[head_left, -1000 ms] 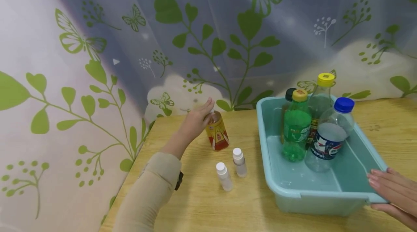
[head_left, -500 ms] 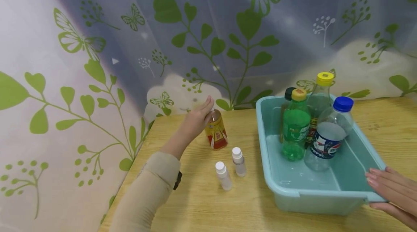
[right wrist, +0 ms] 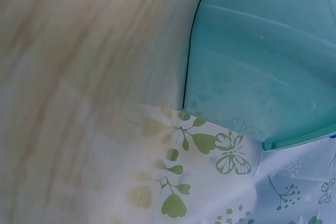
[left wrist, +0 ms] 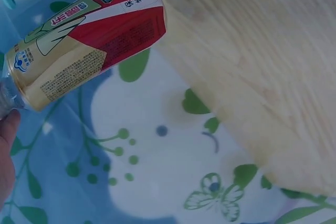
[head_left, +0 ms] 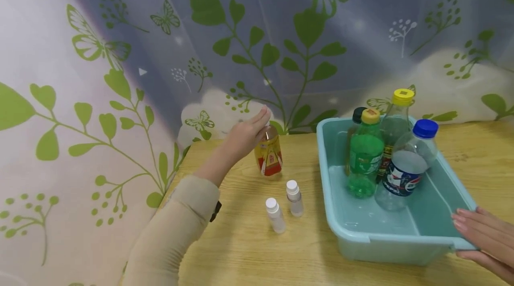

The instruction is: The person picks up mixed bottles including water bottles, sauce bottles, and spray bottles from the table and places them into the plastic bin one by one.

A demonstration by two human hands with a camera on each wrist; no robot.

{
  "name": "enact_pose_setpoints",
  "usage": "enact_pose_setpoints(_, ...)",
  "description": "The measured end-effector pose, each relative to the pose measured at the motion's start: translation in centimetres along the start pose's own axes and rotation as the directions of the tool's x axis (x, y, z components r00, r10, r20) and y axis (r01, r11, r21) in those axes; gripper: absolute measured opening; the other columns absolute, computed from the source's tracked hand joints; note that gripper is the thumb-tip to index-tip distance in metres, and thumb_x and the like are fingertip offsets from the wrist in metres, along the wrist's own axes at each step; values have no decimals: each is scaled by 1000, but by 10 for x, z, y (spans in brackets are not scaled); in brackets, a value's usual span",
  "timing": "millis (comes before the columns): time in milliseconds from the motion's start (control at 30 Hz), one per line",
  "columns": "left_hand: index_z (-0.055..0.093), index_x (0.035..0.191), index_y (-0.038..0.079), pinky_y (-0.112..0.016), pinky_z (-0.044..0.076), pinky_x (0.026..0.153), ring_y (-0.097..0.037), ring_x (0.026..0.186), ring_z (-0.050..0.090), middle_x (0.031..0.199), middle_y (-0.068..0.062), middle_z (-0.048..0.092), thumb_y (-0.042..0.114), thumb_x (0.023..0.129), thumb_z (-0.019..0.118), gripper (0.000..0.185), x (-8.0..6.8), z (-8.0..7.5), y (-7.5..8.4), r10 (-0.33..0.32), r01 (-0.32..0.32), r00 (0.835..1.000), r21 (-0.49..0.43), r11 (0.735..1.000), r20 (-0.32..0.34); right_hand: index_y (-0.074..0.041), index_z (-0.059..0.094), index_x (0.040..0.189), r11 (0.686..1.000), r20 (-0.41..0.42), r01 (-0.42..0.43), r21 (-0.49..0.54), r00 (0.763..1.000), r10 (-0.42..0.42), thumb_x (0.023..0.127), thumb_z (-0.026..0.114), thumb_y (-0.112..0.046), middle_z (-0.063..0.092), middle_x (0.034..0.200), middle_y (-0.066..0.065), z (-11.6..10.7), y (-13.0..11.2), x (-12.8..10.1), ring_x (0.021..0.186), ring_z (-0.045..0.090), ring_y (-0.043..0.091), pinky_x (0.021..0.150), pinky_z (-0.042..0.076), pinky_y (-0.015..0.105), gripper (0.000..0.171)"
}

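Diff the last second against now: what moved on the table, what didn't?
The left hand, gripping the top of the small red-and-yellow bottle, has lifted it slightly, so it now hangs a little higher and tilted. The right hand stays flat against the corner of the teal tub. The two small white-capped bottles and the bottles in the tub have not moved.
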State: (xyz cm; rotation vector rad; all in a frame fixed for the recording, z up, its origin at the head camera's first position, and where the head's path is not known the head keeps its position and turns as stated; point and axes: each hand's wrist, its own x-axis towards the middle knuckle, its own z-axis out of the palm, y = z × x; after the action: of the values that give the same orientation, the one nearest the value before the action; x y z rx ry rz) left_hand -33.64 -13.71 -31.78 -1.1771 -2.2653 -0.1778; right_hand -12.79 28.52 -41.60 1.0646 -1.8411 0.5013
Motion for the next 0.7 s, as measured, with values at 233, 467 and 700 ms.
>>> enact_pose_setpoints(233,51,131,-8,-24,39,44,-18,40,41,134,-24,49,7,94,57,40,21,-16,8,24,-23,999,-19,1000,48,-3,57,127,999,27,-32,-38,999,33,98,48,-38,47,138,-4,-3,-3,0,131,43,6,110,28,22,46)
enact_pose_setpoints(467,50,132,-7,-23,38,44,-17,39,39,136,-24,48,7,95,57,41,34,-32,13,55,-54,997,-36,998,47,0,59,125,999,14,-18,-33,1000,18,99,48,-35,48,137,-3,-4,-5,5,130,43,7,110,29,22,45)
enact_pose_setpoints(700,55,127,-8,-26,53,58,-29,65,67,129,-24,54,8,92,61,38,44,-56,12,132,-132,986,12,991,-100,2,59,124,999,15,-10,-37,1000,11,99,47,-35,48,138,-2,-4,-4,3,131,43,8,110,28,22,46)
